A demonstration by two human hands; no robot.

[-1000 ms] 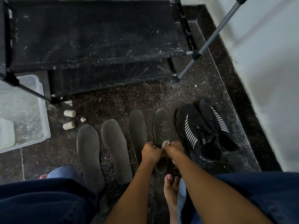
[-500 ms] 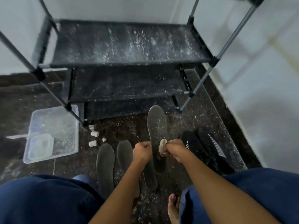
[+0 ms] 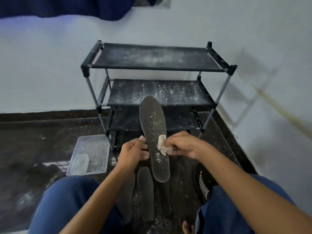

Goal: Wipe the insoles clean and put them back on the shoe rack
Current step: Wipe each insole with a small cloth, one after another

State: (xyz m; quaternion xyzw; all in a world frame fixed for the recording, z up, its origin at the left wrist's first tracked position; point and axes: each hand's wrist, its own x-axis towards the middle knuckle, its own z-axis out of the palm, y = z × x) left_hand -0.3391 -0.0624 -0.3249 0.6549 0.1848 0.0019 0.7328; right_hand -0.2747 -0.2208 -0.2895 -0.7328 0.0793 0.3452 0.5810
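Nearest the camera are the person's knees in blue trousers, with bare toes showing at the bottom edge on the dark speckled floor. Between the knees, three more insoles lie side by side on the floor, partly hidden by the forearms and the raised one. To their right sits a black shoe with white stripes, half covered by the right leg.

Above these, both hands hold a dark grey insole up off the floor, its length running away from the person and its surface dotted with white specks. The left hand grips its left edge, fingers curled round it. The right hand pinches a small crumpled beige cloth and presses it against the insole's right side, just past the middle.

Left of the hands, a clear plastic tub rests on the floor with a smaller clear container inside it, close to the front left leg of the rack.

Beyond stands the shoe rack, black with grey posts and three shelves, each dusted with white powder; the raised insole overlaps the two lower shelves in view. Behind it is a pale wall, and dark blue fabric hangs across the top left corner.
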